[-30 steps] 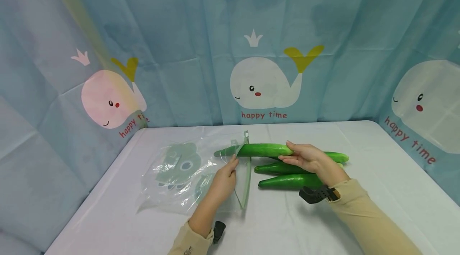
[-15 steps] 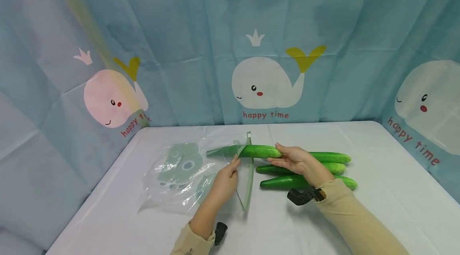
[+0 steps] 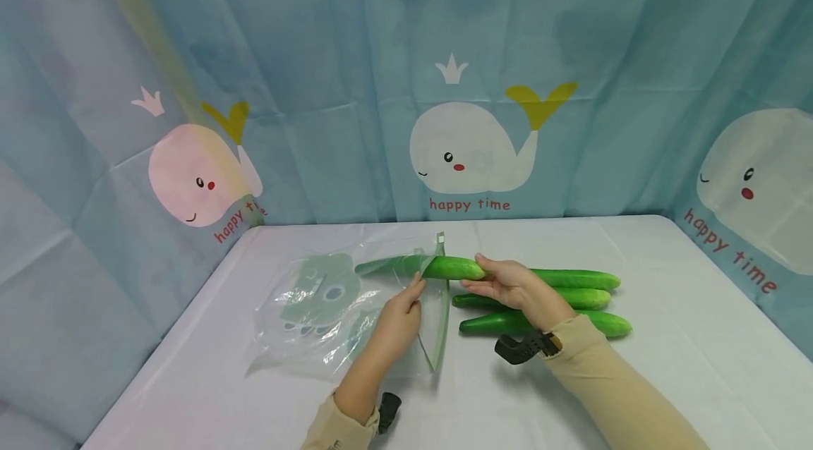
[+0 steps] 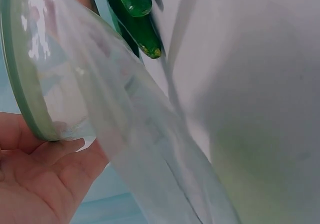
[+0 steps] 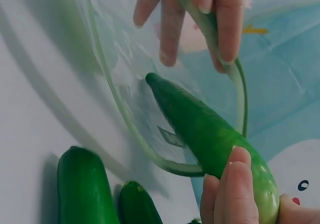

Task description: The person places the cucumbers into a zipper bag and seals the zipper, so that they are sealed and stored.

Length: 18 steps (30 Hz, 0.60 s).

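We find the held cucumber (image 3: 454, 267) lying lengthways through the mouth of the clear bag (image 3: 330, 316), its dark, narrow end showing through the plastic on the left and its paler end outside on the right. The right hand (image 3: 508, 284) has that paler end between thumb and fingers, closed about it. The left hand (image 3: 396, 323) pinches the bag's green-edged rim, and the right wrist view shows us the mouth gaping around the cucumber. We judge the step in hand to be loading this cucumber into the bag, roughly half done. The next move, as we read it, calls for a level push leftward while the left hand keeps the rim raised, then a release once the paler end clears the mouth; the limp plastic could fold and catch the tip. Just right of the bag, partly hidden by the right hand and forearm, three loose cucumbers lie side by side: the far one (image 3: 578, 279), the middle one (image 3: 587, 298) and the near one (image 3: 610, 324). All this is on the white-covered tabletop (image 3: 483, 393), with a blue whale-print curtain (image 3: 317, 83) behind.
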{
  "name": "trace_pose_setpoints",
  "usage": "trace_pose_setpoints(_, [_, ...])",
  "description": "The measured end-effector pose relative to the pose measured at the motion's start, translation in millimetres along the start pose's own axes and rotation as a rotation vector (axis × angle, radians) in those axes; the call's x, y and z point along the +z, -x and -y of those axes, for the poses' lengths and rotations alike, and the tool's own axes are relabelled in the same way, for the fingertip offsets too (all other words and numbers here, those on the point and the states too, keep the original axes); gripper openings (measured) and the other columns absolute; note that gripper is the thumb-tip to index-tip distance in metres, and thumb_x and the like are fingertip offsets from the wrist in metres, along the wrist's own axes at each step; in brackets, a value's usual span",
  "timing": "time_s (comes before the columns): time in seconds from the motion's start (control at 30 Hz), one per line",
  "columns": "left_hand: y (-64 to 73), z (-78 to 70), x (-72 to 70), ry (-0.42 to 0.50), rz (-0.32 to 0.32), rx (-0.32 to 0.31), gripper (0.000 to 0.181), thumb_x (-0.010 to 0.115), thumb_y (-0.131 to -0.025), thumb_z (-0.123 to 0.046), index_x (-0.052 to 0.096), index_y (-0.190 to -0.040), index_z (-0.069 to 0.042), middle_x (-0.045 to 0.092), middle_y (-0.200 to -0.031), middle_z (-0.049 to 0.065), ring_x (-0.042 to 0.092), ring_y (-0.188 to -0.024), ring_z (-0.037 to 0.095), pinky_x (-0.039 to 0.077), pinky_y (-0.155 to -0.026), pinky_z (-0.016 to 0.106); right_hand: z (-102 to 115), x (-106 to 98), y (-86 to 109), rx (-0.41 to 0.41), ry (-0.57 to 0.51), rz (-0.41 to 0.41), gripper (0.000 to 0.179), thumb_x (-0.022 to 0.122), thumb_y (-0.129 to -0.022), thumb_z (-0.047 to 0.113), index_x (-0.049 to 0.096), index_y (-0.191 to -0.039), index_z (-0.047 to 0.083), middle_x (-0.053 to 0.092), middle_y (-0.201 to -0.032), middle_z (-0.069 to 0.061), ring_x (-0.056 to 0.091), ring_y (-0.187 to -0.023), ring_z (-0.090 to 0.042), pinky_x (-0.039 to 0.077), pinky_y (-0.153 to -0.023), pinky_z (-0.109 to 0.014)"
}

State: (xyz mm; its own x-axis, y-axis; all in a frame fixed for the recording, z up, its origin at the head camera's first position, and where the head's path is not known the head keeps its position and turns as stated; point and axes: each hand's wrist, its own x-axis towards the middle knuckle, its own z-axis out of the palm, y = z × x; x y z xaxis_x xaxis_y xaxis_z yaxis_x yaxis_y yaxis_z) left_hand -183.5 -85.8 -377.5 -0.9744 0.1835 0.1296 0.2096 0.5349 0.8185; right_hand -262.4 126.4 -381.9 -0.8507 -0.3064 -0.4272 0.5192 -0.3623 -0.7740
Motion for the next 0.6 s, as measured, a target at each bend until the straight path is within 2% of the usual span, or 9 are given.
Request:
trace_pose_setpoints(0.23, [1.6,-5.3,-4.5,-0.018,0.002,0.025,0.041,0.041,-0.098,0.005,0.048,-0.138,0.007,0.037,-0.150,0.018,0.035,-0.136,0.040,0.029,-0.111,0.054,-3,11,-7.4,0.004,-0.016,-0.009,0.058,0.040,-0.105,0.021,0.015,-0.153,-0.001,0.030,-0.144,-0.036,0.069,-0.078,-0.021,0.056,-0.084,-0.027])
trace_pose_setpoints(0.43, [1.1,-7.2,-5.5,-0.012,0.014,0.036,0.041,0.041,-0.098,0.005,0.047,-0.138,0.008,0.036,-0.150,0.018,0.035,-0.136,0.040,0.029,-0.111,0.054,-6,17,-13.3,-0.003,-0.031,-0.026,0.058,0.042,-0.105,0.022,0.019,-0.152,-0.002,0.044,-0.127,-0.032,0.069,-0.074,-0.020,0.057,-0.081,-0.027])
trace_pose_setpoints(0.6, [1.8,-5.5,-3.9,-0.008,0.023,0.028,0.041,0.041,-0.098,0.004,0.047,-0.138,0.008,0.036,-0.150,0.018,0.035,-0.136,0.040,0.029,-0.111,0.055,-9,22,-17.7,0.002,-0.018,-0.038,0.057,0.043,-0.104,0.022,0.023,-0.150,-0.005,0.045,-0.129,-0.034,0.069,-0.074,-0.021,0.056,-0.082,-0.028])
